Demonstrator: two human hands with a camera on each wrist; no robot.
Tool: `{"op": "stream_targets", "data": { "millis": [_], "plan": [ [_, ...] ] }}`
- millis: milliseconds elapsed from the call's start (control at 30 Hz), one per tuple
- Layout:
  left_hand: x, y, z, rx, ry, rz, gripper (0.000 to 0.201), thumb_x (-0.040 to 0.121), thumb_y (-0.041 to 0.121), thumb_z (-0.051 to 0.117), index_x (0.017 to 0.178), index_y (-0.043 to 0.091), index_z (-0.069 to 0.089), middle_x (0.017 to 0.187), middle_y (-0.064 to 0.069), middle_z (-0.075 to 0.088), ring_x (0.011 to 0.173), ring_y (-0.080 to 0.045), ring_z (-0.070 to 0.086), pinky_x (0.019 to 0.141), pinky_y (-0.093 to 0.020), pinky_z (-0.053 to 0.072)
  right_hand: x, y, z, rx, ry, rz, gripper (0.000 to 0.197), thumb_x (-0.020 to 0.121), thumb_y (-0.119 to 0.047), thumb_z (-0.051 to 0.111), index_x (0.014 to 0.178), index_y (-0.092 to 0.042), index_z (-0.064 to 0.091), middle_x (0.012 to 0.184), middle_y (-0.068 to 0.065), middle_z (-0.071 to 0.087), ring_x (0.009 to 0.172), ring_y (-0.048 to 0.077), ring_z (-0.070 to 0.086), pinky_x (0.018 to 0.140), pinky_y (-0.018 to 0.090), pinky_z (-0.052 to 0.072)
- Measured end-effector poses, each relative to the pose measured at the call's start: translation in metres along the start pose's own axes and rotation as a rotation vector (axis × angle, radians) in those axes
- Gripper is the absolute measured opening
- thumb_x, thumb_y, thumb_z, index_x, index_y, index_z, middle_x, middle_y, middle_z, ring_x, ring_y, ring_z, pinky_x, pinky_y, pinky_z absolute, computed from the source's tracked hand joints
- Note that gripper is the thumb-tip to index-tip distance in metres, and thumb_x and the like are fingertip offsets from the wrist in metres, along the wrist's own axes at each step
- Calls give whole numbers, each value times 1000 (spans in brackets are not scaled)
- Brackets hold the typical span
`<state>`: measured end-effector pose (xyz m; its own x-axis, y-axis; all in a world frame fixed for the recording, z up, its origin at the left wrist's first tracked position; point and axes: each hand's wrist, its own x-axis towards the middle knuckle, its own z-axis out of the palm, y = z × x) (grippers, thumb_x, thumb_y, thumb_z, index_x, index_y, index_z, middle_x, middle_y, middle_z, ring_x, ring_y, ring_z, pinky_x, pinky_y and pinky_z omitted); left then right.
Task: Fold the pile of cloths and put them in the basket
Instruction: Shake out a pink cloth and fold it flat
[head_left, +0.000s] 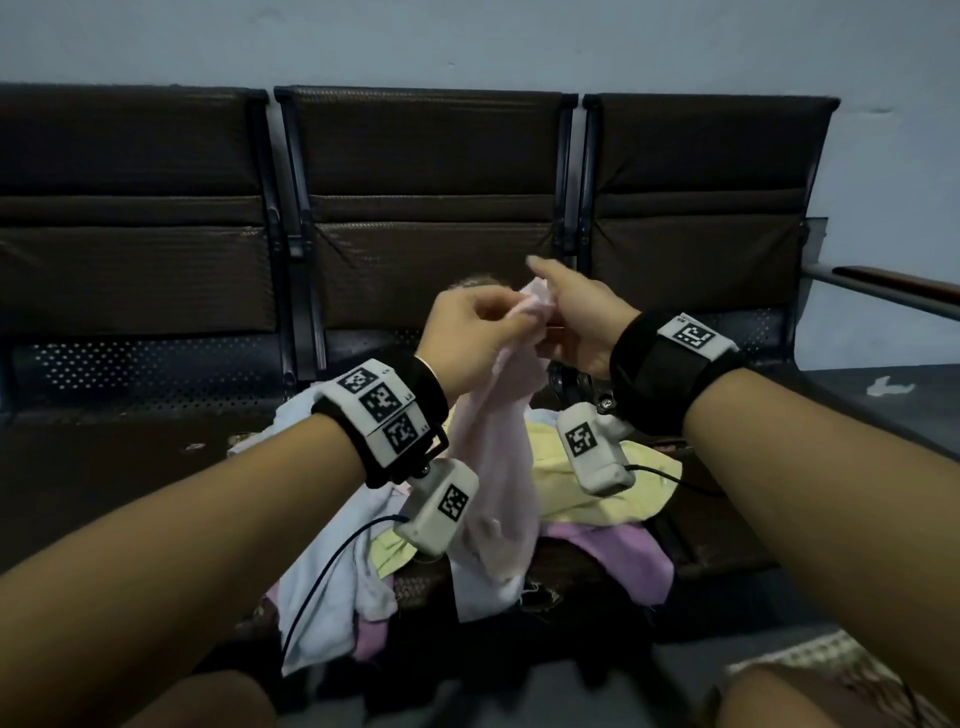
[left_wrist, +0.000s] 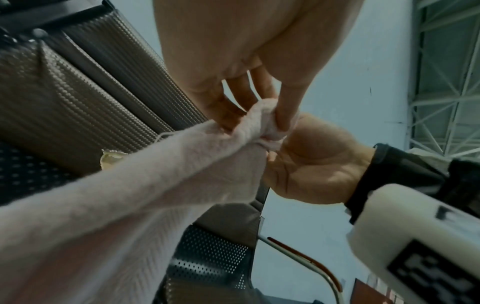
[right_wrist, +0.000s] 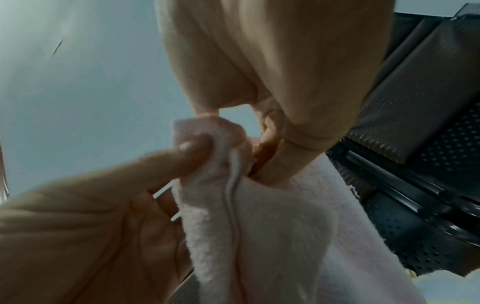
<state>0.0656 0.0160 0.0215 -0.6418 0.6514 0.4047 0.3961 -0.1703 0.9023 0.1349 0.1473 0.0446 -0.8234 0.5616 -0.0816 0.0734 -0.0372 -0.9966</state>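
Observation:
A pale pink cloth (head_left: 493, 467) hangs in front of me, lifted above the pile. My left hand (head_left: 498, 325) pinches its bunched top corner (left_wrist: 259, 121) between thumb and fingers. Close beside it, my right hand (head_left: 563, 312) pinches the same top edge, its fingers tucked into the fabric (right_wrist: 270, 164). In the right wrist view the left hand (right_wrist: 192, 148) presses a fingertip into the cloth (right_wrist: 259, 226). The pile lies on the bench seat below: a yellow cloth (head_left: 597, 493), a purple cloth (head_left: 618, 561) and a pale blue-white cloth (head_left: 322, 587).
A row of dark padded bench seats (head_left: 426, 171) runs along a pale blue wall. A dark object (head_left: 569, 376), partly hidden, sits behind my right wrist. A metal armrest (head_left: 893, 288) juts out at the right. My knees show at the bottom edge.

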Motion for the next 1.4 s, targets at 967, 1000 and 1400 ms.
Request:
{"op": "stream_targets", "data": {
  "millis": [967, 1000, 1400],
  "plan": [
    [150, -39, -5, 112, 135, -62, 15, 92, 24, 66, 101, 21, 78, 80, 6, 75, 73, -10, 71, 61, -30, 57, 83, 4, -101, -588, 391, -430, 25, 94, -30, 54, 101, -17, 75, 94, 4, 75, 91, 23, 71, 83, 40, 57],
    [154, -34, -6, 67, 137, -46, 13, 91, 26, 66, 95, 24, 78, 74, 9, 74, 65, -6, 69, 54, -25, 53, 84, 0, -100, -571, 409, -479, 26, 94, -31, 53, 102, -18, 74, 94, 4, 75, 91, 23, 70, 82, 40, 57],
    [47, -132, -23, 106, -166, -409, 18, 85, -1, 64, 99, -2, 75, 89, -14, 69, 82, -22, 65, 76, -33, 56, 50, 120, -104, -726, 31, -144, 24, 92, -18, 56, 88, 2, 68, 79, 19, 63, 74, 21, 59, 68, 33, 44]
  ]
}}
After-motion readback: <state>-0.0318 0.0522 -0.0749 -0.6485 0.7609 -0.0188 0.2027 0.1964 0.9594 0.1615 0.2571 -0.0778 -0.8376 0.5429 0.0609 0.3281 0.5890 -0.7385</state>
